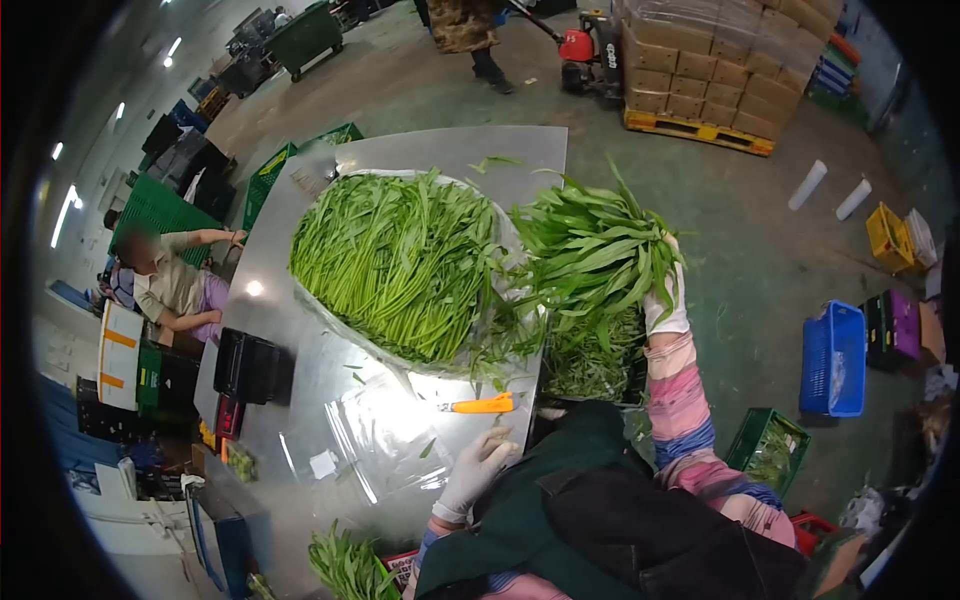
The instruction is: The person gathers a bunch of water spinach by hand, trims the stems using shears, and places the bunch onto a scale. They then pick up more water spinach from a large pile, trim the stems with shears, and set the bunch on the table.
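Hands gloved: right hand [665,300] grips a bunch [590,250] of leafy stalks, raised just right of the pile [400,260] on the surface [300,400]. Left hand [478,470] lies loose and empty, on the person's side of the pile, near an orange knife [483,404].

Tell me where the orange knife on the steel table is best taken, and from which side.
Take the knife by its orange handle, from above, coming from the table edge where the left hand rests open. It lies flat and free on the steel table, so fingers can close across it. Avoid the thin pale end on the left.
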A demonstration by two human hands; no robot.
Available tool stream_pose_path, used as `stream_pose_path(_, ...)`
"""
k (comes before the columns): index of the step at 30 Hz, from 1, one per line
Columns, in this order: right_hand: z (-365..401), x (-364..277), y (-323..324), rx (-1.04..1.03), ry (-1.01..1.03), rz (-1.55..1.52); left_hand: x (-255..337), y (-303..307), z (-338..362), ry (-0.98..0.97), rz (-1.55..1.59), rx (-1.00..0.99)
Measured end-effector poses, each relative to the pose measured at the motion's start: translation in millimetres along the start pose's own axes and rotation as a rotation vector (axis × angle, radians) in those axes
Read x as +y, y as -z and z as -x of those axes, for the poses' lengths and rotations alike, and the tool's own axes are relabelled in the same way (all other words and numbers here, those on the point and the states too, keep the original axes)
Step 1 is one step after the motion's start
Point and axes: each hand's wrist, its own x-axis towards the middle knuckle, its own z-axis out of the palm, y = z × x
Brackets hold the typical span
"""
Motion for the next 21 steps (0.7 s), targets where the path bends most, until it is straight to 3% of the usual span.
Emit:
stream_pose_path(1,2.1,1.1,6.2,-0.026,0.026,0.028,3.0,-0.8,0.9,-0.025,0.025,0.018)
stream_pose_path(4,3.7,-0.4,13.4,0.042,-0.162,-0.230,-0.1,0.7,0.1,-0.076,0.080,0.042)
stream_pose_path(8,12.8,9.4,17.5,0.068,0.073,0.408,1.9,2.4,2.3,-0.048,0.095,0.036)
stream_pose_path(13,12.9,12.0,18.9,0.011,-0.006,0.161,-8.1,-2.2,3.0,-0.066,0.133,0.073)
stream_pose_path(21,28.5,18.6,1.3,-0.013,-0.083,0.244,36.8,11.2,-6.3,-0.211,0.093,0.231)
